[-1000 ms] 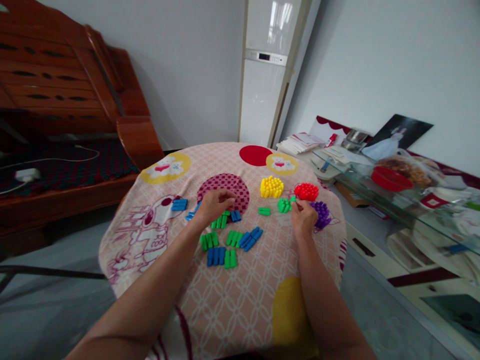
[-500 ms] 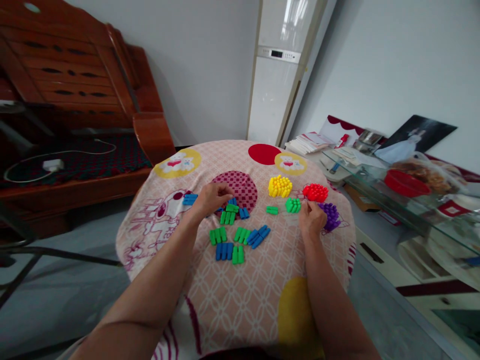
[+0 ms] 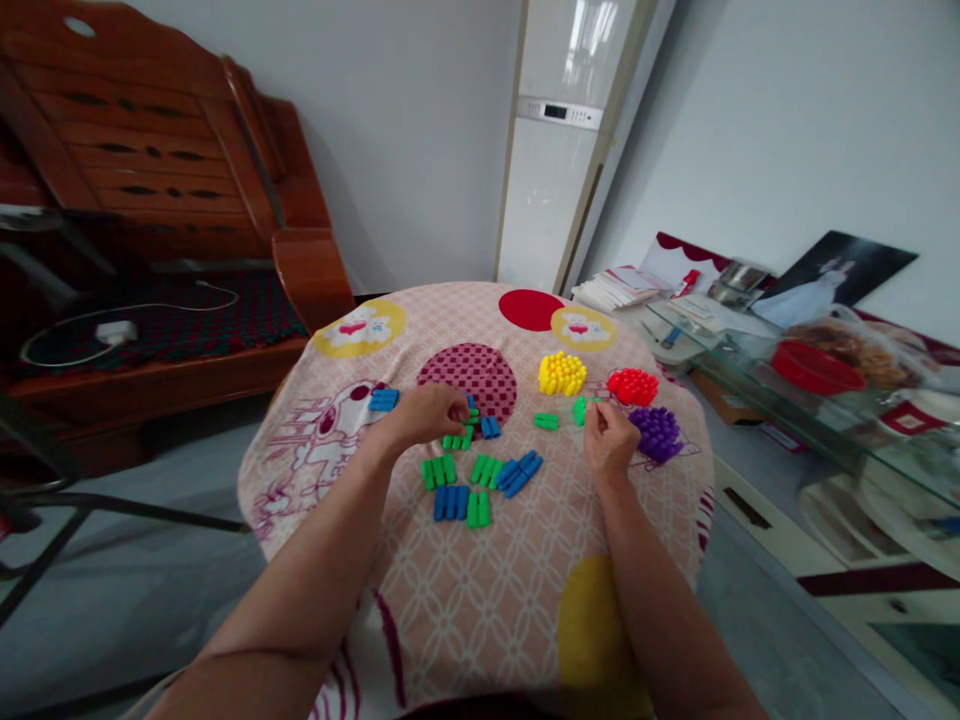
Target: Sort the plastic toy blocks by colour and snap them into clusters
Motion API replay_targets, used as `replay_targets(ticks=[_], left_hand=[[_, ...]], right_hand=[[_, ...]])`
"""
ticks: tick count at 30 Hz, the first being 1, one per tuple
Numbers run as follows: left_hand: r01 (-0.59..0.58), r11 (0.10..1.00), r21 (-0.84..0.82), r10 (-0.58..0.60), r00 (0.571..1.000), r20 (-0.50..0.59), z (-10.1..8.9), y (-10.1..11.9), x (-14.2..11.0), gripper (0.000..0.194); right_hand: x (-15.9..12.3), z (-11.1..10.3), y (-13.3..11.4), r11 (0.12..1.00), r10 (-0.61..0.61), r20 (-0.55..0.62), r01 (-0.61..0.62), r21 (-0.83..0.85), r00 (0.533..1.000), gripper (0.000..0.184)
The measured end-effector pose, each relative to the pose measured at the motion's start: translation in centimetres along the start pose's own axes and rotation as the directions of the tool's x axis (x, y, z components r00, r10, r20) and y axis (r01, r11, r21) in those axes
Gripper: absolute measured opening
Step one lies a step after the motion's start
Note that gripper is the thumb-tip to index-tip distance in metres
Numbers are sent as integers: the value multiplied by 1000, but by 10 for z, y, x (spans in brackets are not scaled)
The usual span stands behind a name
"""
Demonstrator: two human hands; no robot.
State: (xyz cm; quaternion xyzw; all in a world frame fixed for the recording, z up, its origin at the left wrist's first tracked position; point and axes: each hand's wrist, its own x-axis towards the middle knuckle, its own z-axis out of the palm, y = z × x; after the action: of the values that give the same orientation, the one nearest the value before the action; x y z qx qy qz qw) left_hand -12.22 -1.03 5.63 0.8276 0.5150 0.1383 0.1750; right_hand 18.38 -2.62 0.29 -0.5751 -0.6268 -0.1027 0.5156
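Lettering: a few printed characters on the left of the tablecloth [image 3: 510,590], too faint to read surely; marks on the tall white cabinet's panel [image 3: 559,113], too small to make out.

Left hand [image 3: 429,412]: fingers curled inward, thumb near the fingertips, over the far side of the left-hand groups. Small green pieces [image 3: 457,441] lie just under and beside the tips; cannot tell whether anything is gripped.

Right hand [image 3: 611,440]: thumb and forefinger drawn nearly together at the right edge of a green cluster [image 3: 580,411]. Green shows at the tips; held or merely touched, cannot tell. Hand hides part of that cluster.

Yellow cluster [image 3: 562,373] farther off; red cluster [image 3: 632,387] far right; purple cluster [image 3: 658,435] just right of the hand. Blue pieces [image 3: 451,503] nearer, left of centre, beside green ones. Both upper arms cut off at the near edge.
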Motion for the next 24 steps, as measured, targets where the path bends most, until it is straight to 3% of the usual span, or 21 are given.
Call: replay_targets(ticks=[4, 8, 15, 20, 24], left_hand=[[8, 990, 141, -12, 1000, 27, 7, 5, -6, 32], [20, 990, 143, -27, 999, 47, 13, 10, -7, 24], [-80, 987, -139, 99, 986, 136, -1, 4, -3, 17], [-84, 931, -354, 91, 996, 1, 7, -1, 5, 15], [-82, 828, -555, 40, 995, -87, 20, 9, 12, 22]], right_hand=[[-1, 0, -2, 1000, -5, -7, 5, 1, 1000, 37], [-1, 0, -2, 1000, -15, -2, 15, -3, 1000, 38], [-4, 4, -9, 997, -75, 54, 74, 26, 996, 36], [-12, 9, -26, 976, -171, 150, 147, 159, 974, 34], [-19, 14, -40, 947, -254, 307, 171, 272, 917, 29]])
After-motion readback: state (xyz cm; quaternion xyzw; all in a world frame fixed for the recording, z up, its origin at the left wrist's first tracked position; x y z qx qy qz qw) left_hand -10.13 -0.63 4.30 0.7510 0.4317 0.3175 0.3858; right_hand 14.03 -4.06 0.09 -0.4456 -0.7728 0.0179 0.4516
